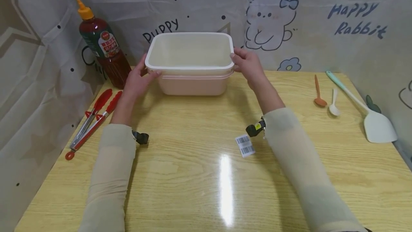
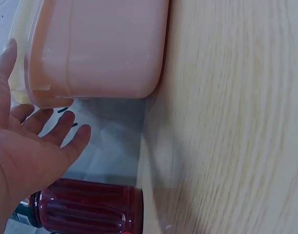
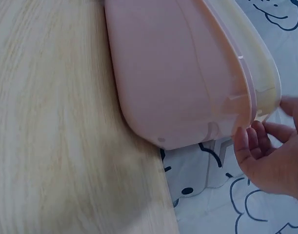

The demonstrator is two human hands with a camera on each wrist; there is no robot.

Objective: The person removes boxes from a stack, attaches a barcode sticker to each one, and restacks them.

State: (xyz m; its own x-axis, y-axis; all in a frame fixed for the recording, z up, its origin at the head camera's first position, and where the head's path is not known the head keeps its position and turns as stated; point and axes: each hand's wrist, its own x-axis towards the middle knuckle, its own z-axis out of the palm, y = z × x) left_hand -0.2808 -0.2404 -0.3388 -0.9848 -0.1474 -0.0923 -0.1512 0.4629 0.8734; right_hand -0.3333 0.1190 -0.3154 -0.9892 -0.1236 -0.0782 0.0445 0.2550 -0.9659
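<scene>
A cream plastic tub (image 1: 190, 51) with a white rim sits nested in a pink tub (image 1: 193, 86) at the back of the table. My left hand (image 1: 138, 81) holds the cream tub's left end, thumb along the front of the rim. In the left wrist view its fingers (image 2: 66, 122) reach beneath the rim, close to the pink tub's edge. At the opposite end my right hand (image 1: 251, 65) pinches the cream tub's rim between thumb and fingers. Those fingers (image 3: 242, 144) are curled below the rim in the right wrist view.
Left of the tubs stands a sauce bottle (image 1: 107, 49), with red-tipped tongs (image 1: 93, 122) in front of it. On the right lie an orange spoon (image 1: 319, 99), a white spoon (image 1: 334, 108) and a spatula (image 1: 379, 126). A barcode label (image 1: 245, 146) lies near my right wrist.
</scene>
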